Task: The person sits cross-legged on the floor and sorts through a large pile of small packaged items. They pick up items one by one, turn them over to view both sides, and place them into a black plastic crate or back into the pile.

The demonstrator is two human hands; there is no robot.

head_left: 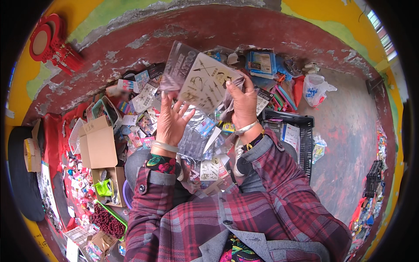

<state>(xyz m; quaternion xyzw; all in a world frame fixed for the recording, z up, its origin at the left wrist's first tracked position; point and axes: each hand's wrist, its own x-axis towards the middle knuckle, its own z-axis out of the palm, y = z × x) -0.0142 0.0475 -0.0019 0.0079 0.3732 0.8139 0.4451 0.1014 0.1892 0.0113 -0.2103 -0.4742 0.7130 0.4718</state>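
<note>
My right hand (243, 102) pinches the right edge of a pale temporary tattoo sheet (205, 81) with dark arrow-like drawings. A crumpled grey-mauve cloth (230, 101) is also caught under those fingers. Behind the sheet, at its upper left, sticks out a dark printed packet (180, 59). My left hand (171, 120) is just left of the sheet, palm up with fingers spread. Close to its fingertips is a blurred mauve piece of cloth (170, 83); whether they touch it I cannot tell. Below lie clear plastic packets (196, 135) and another tattoo sheet (210, 169).
A black plastic crate (307, 131) stands right of my knees; a white plastic bag (316, 89) lies beyond it. Cardboard boxes (98, 142) and a green-rimmed basket of dark red beads (107, 220) are at left. A peeling red wall (244, 28) rises behind the heaped packages.
</note>
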